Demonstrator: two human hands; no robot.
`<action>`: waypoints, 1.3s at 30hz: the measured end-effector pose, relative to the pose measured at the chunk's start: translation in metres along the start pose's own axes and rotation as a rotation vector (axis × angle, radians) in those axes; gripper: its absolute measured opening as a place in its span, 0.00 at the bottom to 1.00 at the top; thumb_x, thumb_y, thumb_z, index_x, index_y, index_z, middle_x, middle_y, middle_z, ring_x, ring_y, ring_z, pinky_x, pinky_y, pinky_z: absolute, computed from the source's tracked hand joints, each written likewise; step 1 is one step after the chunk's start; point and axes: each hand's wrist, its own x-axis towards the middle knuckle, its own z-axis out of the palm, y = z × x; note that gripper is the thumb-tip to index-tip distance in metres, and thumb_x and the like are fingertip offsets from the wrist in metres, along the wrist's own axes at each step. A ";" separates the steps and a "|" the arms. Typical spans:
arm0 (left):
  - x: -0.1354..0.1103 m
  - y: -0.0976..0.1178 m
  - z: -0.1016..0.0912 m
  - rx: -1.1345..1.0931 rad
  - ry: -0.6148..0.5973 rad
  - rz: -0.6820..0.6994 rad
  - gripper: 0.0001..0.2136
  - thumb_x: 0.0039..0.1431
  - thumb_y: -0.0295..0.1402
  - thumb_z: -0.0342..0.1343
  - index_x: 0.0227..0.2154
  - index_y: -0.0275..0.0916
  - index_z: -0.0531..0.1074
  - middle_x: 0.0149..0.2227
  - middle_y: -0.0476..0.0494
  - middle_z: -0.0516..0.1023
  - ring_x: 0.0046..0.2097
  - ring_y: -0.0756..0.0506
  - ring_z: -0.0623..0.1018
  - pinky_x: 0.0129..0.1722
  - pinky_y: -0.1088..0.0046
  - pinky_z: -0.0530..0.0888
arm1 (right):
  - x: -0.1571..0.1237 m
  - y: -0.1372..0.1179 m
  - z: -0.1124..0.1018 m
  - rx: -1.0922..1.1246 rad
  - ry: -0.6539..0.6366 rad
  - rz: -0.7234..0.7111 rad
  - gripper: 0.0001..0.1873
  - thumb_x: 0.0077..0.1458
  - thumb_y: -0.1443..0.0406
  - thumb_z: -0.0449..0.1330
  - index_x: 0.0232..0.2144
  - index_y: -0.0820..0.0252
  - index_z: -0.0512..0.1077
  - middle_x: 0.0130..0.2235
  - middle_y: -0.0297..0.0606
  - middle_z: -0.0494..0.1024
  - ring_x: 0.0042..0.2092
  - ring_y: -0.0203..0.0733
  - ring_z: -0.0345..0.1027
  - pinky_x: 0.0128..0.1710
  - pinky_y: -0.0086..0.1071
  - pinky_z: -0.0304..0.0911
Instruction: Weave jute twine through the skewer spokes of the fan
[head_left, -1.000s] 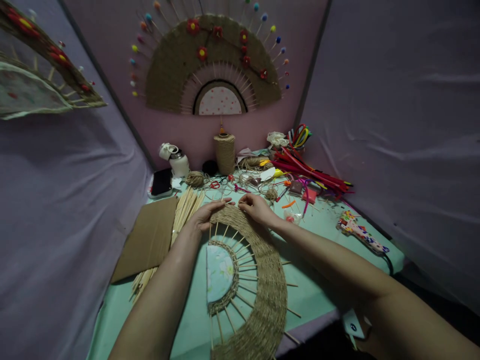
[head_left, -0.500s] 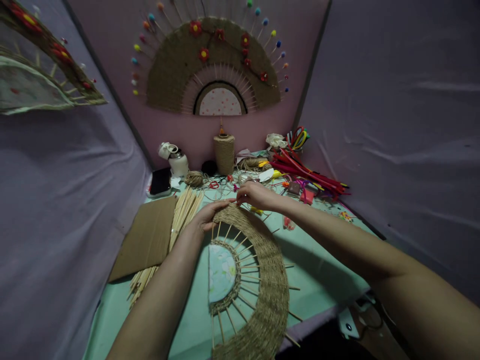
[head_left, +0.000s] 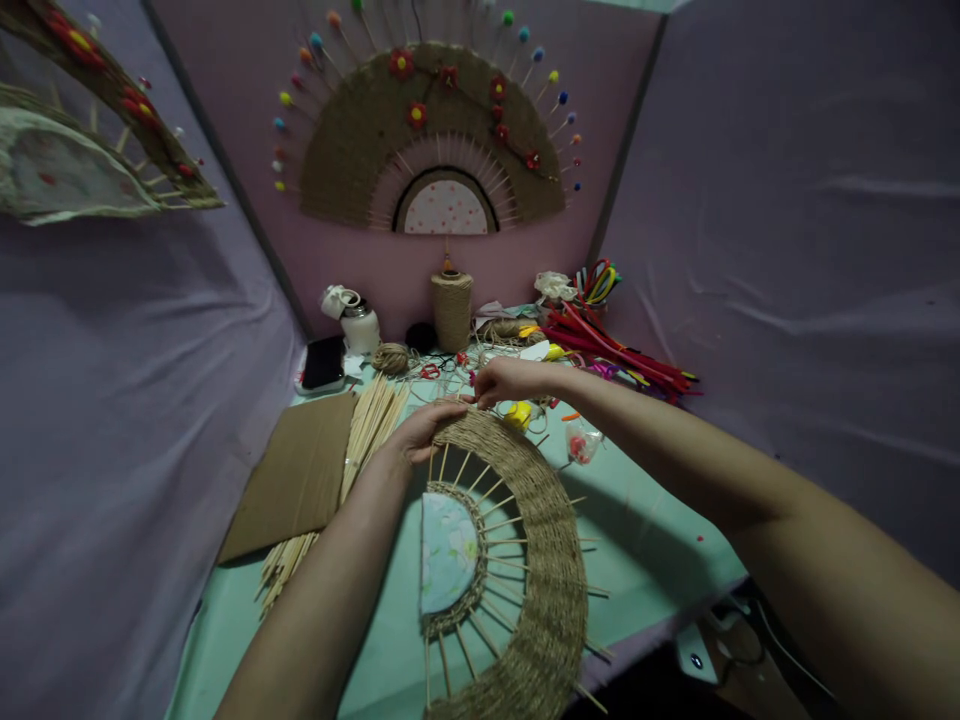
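A half-round woven fan (head_left: 551, 540) of twine and thin sticks stands on its side before me, its straight edge to the left. At its centre is a pale blue patterned half-disc (head_left: 450, 553), and bare stick tips poke past the outer rim. My left hand (head_left: 427, 430) grips the fan's far end, thumb on the weave and fingers behind. Close beside it, at the same far corner, my right hand (head_left: 499, 382) is closed in a pinch. What lies between its fingertips is too small to make out.
Left of the fan lie brown cardboard (head_left: 292, 475) and a bundle of sticks (head_left: 373, 420). A twine spool (head_left: 451, 312), a white jar (head_left: 361, 328) and a phone (head_left: 323, 364) stand behind. Red pipe cleaners (head_left: 619, 350) lie at right. A finished fan (head_left: 337, 150) hangs on the back wall.
The camera view has shifted slightly, and the fan sits a little farther right and tilted. My right hand has turned a bit beside the fan's corner; my left hand keeps its hold.
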 end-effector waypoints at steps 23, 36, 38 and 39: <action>-0.013 0.009 0.015 0.166 -0.056 0.086 0.18 0.46 0.31 0.61 0.43 0.35 0.73 0.36 0.42 0.79 0.33 0.48 0.77 0.33 0.75 0.72 | 0.033 0.014 -0.021 0.652 -0.779 0.431 0.13 0.35 0.66 0.70 0.24 0.65 0.70 0.20 0.31 0.74 0.21 0.31 0.67 0.20 0.21 0.56; -0.018 0.011 0.018 0.112 -0.070 0.079 0.14 0.42 0.28 0.61 0.35 0.31 0.74 0.34 0.39 0.79 0.33 0.47 0.77 0.35 0.74 0.72 | -0.003 0.039 0.016 1.208 -0.545 0.271 0.05 0.45 0.70 0.59 0.29 0.64 0.67 0.17 0.26 0.68 0.17 0.27 0.59 0.18 0.19 0.52; -0.019 0.011 0.017 0.097 -0.064 0.097 0.14 0.41 0.29 0.60 0.35 0.32 0.75 0.32 0.41 0.78 0.31 0.47 0.77 0.33 0.74 0.71 | -0.007 0.039 0.021 1.239 -0.518 0.263 0.07 0.44 0.70 0.60 0.29 0.64 0.67 0.18 0.27 0.69 0.18 0.28 0.61 0.19 0.21 0.56; -0.019 0.011 0.016 0.090 -0.056 0.101 0.14 0.40 0.29 0.60 0.34 0.32 0.75 0.31 0.41 0.78 0.30 0.47 0.77 0.32 0.74 0.71 | -0.009 0.039 0.022 1.256 -0.483 0.247 0.07 0.43 0.70 0.61 0.29 0.64 0.67 0.19 0.27 0.70 0.19 0.28 0.62 0.20 0.21 0.57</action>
